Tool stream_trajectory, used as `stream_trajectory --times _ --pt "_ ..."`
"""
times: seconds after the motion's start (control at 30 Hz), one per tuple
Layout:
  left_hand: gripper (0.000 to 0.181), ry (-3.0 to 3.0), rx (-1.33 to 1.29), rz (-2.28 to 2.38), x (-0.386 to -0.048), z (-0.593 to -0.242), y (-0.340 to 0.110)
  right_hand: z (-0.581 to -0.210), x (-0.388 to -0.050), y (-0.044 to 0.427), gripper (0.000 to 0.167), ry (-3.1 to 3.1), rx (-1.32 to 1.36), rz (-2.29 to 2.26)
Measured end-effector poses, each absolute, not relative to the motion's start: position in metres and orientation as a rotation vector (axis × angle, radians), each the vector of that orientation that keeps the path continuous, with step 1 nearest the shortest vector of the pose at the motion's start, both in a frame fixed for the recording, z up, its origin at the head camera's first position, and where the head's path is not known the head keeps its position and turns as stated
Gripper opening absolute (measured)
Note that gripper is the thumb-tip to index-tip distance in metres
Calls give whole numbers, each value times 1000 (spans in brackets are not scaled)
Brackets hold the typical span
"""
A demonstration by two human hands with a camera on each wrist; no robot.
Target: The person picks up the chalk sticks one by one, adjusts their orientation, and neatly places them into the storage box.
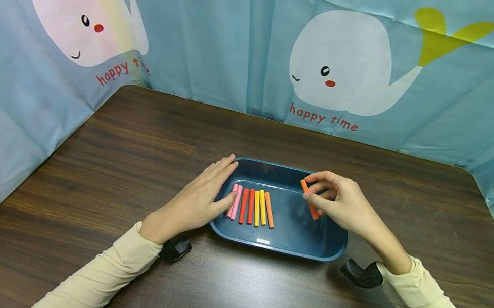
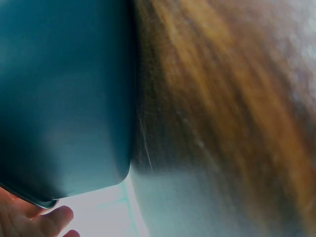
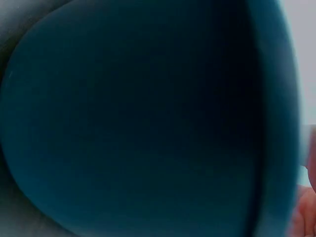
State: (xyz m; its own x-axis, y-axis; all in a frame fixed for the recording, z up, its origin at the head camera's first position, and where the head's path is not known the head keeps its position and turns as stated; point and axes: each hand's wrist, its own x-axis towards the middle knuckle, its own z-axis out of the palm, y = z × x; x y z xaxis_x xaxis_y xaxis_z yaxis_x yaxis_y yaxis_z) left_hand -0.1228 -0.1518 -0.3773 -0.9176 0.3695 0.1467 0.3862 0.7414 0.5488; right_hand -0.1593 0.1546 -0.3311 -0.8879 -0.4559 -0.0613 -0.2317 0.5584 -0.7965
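Note:
A dark blue tray (image 1: 295,233) stands on the table, and its outer wall fills much of both wrist views. Over its right part, my right hand (image 1: 345,202) pinches an orange chalk stick (image 1: 314,212) between thumb and fingers, tilted. My left hand (image 1: 198,194) rests at the tray's left rim with fingers extended, its thumb reaching over the pink chalk sticks (image 1: 236,204). Beside these, in a row on the tray floor, lie red chalk sticks (image 1: 243,208), yellow chalk sticks (image 1: 256,210) and another orange chalk stick (image 1: 270,211). The thumb partly hides the pink ones.
The dark wood-grain table (image 1: 136,162) extends around the tray on all sides. A light blue curtain (image 1: 215,33) with printed whales hangs behind and at the sides. Black wrist cameras (image 1: 175,249) sit under both cuffs, close to the tabletop.

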Motion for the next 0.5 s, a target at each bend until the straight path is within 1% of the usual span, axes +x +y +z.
stream_trajectory --times 0.5 --pt "68 -2902 -629 -917 -123 -377 -151 -345 -160 137 31 2487 -576 -1207"
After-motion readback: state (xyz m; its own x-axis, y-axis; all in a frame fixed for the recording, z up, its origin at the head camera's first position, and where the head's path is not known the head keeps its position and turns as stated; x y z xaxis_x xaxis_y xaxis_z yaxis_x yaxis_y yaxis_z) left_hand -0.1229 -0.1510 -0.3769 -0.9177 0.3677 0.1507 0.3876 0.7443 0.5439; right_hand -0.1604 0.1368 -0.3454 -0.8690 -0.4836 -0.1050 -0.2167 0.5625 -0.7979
